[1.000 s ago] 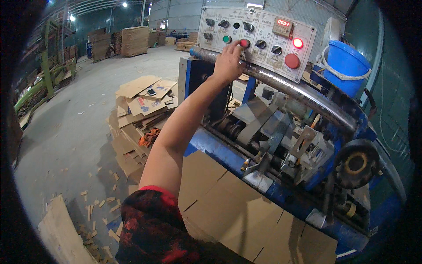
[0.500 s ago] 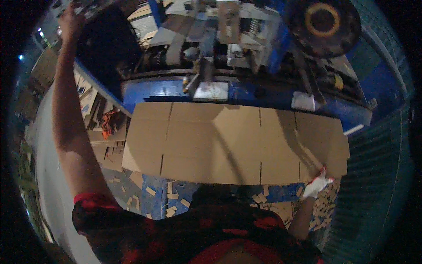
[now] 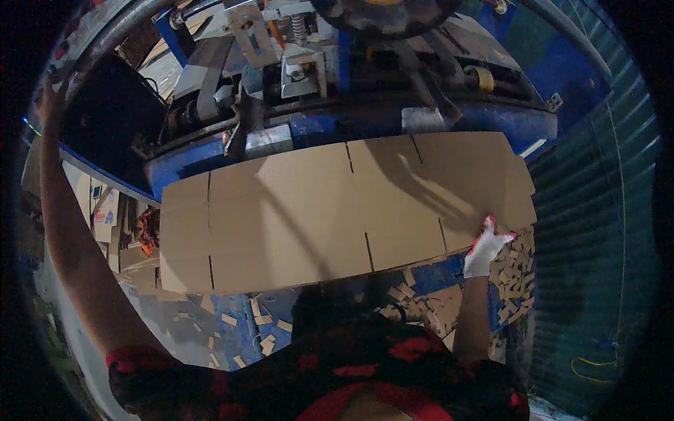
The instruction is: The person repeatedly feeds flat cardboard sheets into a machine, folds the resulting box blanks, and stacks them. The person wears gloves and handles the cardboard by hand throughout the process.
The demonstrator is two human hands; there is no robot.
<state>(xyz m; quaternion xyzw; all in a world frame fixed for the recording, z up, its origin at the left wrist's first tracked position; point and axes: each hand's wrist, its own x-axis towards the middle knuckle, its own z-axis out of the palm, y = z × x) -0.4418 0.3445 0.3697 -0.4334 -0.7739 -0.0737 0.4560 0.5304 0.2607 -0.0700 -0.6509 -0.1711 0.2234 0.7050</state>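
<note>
A wide, flat cardboard sheet [image 3: 302, 210] with slots cut into its long edges lies across in front of me, its far edge against the blue front of a machine [image 3: 330, 119]. My right hand [image 3: 484, 254], in a white glove with pinkish-red fingertips, grips the sheet's near edge toward the right end. One finger or the thumb lies on top; the others are partly hidden. My left arm stretches far forward at the left. My left hand [image 3: 53, 95] is up by a grey metal bar [image 3: 105, 45], too dark to make out its fingers.
A large dark wheel [image 3: 382, 17] sits above the machine. Cardboard scraps [image 3: 512, 277] litter the floor beside and below the sheet. Stacked cardboard [image 3: 105, 217] and an orange bundle [image 3: 148, 230] are at the left. A green corrugated wall [image 3: 583, 245] stands at the right.
My view has swung right, so the machine and sheet appear further left and the sheet is tilted. My right hand keeps to the sheet's near right edge; my left arm stays extended.
</note>
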